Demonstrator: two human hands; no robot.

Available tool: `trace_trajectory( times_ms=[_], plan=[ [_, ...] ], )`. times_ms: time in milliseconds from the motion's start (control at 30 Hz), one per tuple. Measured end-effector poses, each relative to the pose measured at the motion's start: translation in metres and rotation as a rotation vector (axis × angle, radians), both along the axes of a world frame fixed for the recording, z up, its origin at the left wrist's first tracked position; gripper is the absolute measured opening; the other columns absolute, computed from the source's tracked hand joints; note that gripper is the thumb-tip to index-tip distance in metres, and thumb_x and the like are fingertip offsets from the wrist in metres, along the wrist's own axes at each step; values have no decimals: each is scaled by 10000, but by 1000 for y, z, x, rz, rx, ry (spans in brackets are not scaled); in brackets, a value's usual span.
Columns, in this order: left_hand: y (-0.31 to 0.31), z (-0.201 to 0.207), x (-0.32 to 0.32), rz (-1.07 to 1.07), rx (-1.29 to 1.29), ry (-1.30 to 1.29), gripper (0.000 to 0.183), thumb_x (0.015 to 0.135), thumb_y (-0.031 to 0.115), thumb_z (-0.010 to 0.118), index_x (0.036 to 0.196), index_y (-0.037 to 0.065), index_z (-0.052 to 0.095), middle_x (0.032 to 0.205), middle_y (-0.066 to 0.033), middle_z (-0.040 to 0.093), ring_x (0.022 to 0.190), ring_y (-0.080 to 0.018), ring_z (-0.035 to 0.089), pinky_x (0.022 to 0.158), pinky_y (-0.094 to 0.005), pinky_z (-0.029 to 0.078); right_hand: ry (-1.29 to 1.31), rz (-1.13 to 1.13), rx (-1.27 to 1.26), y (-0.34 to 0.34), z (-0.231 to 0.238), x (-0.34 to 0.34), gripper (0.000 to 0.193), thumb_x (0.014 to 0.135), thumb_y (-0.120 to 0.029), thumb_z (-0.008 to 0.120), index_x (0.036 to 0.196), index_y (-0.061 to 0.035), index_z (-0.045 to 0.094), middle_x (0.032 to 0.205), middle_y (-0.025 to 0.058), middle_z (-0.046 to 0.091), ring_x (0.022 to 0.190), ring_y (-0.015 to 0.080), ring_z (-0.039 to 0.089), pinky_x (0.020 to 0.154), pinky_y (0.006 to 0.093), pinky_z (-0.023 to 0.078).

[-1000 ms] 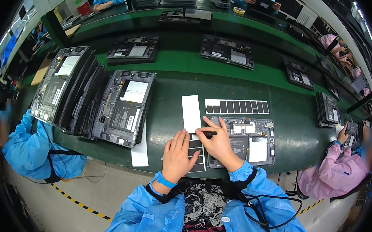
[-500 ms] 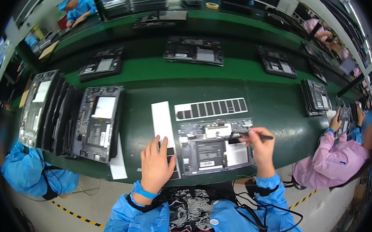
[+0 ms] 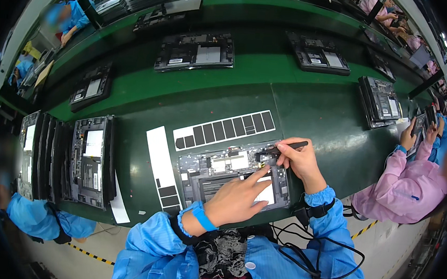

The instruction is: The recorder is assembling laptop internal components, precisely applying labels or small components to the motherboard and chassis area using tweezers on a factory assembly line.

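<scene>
An opened tablet (image 3: pixel 191 188) lies flat in front of me, its circuit board and battery showing. My right hand (image 3: pixel 304 161) is closed on slim black tweezers (image 3: pixel 296 145), whose tip is at the upper right of the board. Fingers spread, my left hand (image 3: pixel 232 200) reaches across the tablet, index fingertip on or just over the board beside the tip. It holds nothing I can see and hides part of the battery. Above the tablet is a white sheet with black adhesive pads (image 3: pixel 224 130). Another white sheet (image 3: pixel 158 145), with fewer pads, lies left of it.
Upright tablets (image 3: pixel 91 161) stand packed in a row at the left, beside a white strip (image 3: pixel 121 199). More opened tablets (image 3: pixel 196 52) sit on the green line beyond. A tablet stack (image 3: pixel 381 104) is at the right, near a co-worker in pink (image 3: pixel 406 188).
My left hand has left the pad sheet and moved right onto the tablet. The tweezers' tip has gone from the tablet's middle right to the upper part of its board. The view has shifted.
</scene>
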State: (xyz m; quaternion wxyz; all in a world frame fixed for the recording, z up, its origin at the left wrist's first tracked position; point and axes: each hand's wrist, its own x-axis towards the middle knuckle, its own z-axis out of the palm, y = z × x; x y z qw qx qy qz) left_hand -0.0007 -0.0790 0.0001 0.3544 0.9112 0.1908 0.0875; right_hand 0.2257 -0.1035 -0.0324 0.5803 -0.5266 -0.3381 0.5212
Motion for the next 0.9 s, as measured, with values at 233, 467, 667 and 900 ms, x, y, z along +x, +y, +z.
trace_trajectory(
  times_ms=[233, 467, 667, 900],
  plan=[
    [-7, -3, 1, 23, 86, -6, 421, 812, 278, 653, 1180, 85, 588, 1415, -147, 415, 697, -329, 618, 712, -380, 510, -91, 74, -82, 0, 3, 1, 157, 835, -67, 693, 913, 69, 680, 666, 97, 655, 532, 122, 617, 466, 199, 461],
    [-3, -1, 2, 27, 90, -13, 402, 814, 276, 656, 1169, 98, 596, 1408, -135, 428, 698, -307, 615, 725, -369, 508, -57, 26, -101, 4, 4, 2, 171, 838, -66, 692, 939, 70, 671, 702, 108, 665, 567, 134, 637, 491, 214, 495],
    [-6, -8, 3, 76, 112, -46, 480, 802, 307, 674, 1206, 69, 569, 1417, -192, 392, 728, -316, 636, 712, -371, 522, -74, -21, -114, 5, 3, -3, 127, 841, -45, 671, 903, 66, 675, 686, 111, 660, 528, 132, 617, 452, 211, 466],
    [-18, 1, 19, 147, 244, 143, 705, 770, 441, 696, 1322, 61, 476, 1374, -352, 342, 657, -313, 646, 662, -353, 534, -112, 31, -111, 1, 3, -3, 163, 850, -66, 680, 948, 64, 670, 735, 119, 672, 571, 130, 636, 479, 205, 485]
  ],
)
